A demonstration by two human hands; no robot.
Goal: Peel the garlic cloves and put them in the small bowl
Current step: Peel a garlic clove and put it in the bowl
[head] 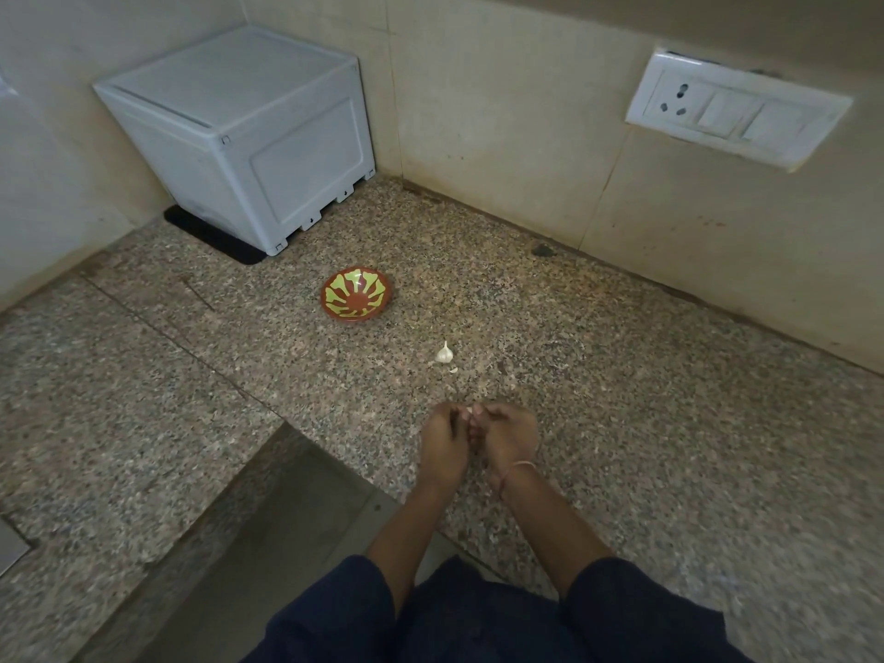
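Fingers of your left hand (pixel 444 445) and right hand (pixel 511 437) curl in close together, pinching a garlic clove (pixel 471 411) between their tips above the granite counter (pixel 669 423). Just beyond your fingertips a garlic bulb (pixel 445 352) lies on the counter with a scrap of peel (pixel 452 370) beside it. Farther past them and off to the left, the small bowl (pixel 356 295) stands well apart from both.

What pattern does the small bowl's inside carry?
The small round red-brown bowl has yellow-green sunburst rays inside; head view.
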